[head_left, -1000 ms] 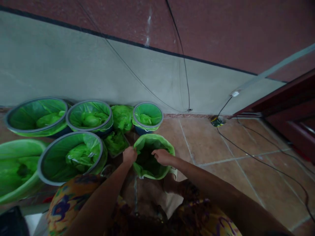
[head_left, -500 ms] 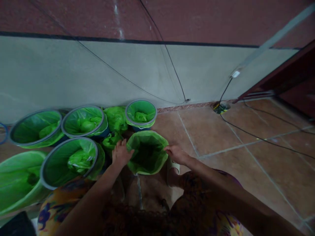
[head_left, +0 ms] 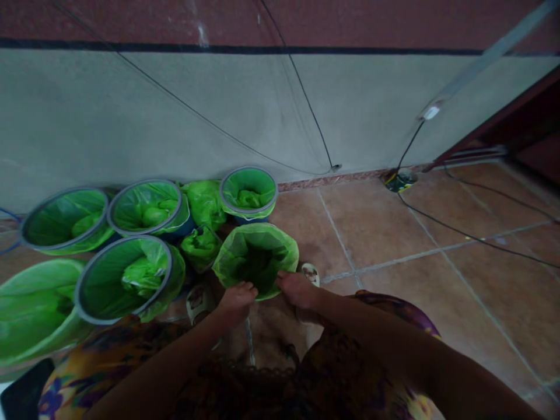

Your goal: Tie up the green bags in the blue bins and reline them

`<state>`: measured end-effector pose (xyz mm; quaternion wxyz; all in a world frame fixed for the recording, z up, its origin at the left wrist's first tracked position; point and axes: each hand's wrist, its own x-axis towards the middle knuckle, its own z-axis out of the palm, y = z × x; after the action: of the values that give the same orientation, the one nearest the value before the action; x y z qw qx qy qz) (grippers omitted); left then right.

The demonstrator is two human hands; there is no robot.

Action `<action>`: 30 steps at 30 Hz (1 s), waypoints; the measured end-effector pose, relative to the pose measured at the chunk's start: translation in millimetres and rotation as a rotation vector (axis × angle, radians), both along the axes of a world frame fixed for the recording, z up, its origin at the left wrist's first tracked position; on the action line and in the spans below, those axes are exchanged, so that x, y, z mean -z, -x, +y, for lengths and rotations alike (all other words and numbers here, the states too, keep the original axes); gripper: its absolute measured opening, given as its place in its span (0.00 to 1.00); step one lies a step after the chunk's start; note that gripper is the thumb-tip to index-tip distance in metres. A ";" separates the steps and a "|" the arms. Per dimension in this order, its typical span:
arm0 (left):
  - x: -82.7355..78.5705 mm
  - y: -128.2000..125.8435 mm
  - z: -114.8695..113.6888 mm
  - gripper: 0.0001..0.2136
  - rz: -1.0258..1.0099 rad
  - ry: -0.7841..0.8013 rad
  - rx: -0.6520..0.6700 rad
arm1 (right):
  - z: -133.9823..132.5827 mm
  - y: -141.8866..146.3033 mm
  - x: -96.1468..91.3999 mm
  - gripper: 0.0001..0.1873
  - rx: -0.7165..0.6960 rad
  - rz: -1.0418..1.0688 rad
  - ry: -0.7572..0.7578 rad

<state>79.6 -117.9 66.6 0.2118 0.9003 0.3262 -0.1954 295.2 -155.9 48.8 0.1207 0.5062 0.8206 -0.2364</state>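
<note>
Between my feet stands a round bin lined with a green plastic bag (head_left: 262, 236), its mouth wide and its inside dark. My left hand (head_left: 240, 298) has its fingers closed on the bag's near rim, left of the middle. On the same rim's near right side, my right hand (head_left: 300, 289) pinches the bag's edge. Just left of this bin lies a small green bag bundle (head_left: 200, 248). Behind it, against the wall, is a bin with a grey ring (head_left: 249, 169) over its green liner.
Several lined bins stand at the left, among them a large near one (head_left: 123, 280) with a bundled bag inside. A full green bag (head_left: 205, 201) sits by the wall (head_left: 175, 134). Black cables (head_left: 476, 239) cross the tiled floor at the right, near a small container (head_left: 400, 179).
Both hands have moved from the bag's left and right sides to its near rim, closer together. My left fingers, spread before, are now closed on the edge.
</note>
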 end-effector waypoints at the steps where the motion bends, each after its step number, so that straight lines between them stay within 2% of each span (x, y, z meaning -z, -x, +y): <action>1: 0.9 0.9 -1.9 0.12 -0.003 -0.009 0.006 | 0.2 -0.7 2.3 0.11 -0.007 -0.005 -0.004; 5: 1.8 3.5 -10.4 0.12 -0.001 -0.037 0.005 | 0.3 -2.1 4.1 0.12 0.004 -0.008 -0.007; 11: 3.9 10.0 -16.9 0.11 0.014 -0.009 0.040 | 0.0 -6.5 -3.2 0.13 0.072 -0.026 -0.010; 18: 7.7 11.8 -16.5 0.09 0.039 0.018 -0.001 | 4.7 -15.2 -11.9 0.11 0.119 0.021 -0.046; 21: 3.1 9.5 -12.9 0.09 -0.035 0.058 -0.003 | 4.7 -14.5 -16.6 0.11 0.101 0.036 -0.045; 24: 0.6 4.1 -9.4 0.10 -0.117 0.057 -0.064 | 3.2 -12.4 -16.3 0.11 0.056 0.036 -0.035; 27: 4.9 -2.7 -6.6 0.10 -0.117 0.027 -0.112 | 1.6 -11.7 -11.3 0.12 0.010 0.020 -0.034; 30: 12.4 -8.3 -4.8 0.08 -0.079 0.031 -0.054 | 1.6 -13.3 -7.6 0.13 -0.024 -0.023 -0.023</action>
<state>87.9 -122.7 54.2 0.2436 0.8948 0.3387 -0.1588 308.5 -154.3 56.4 0.1272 0.5003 0.8278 -0.2194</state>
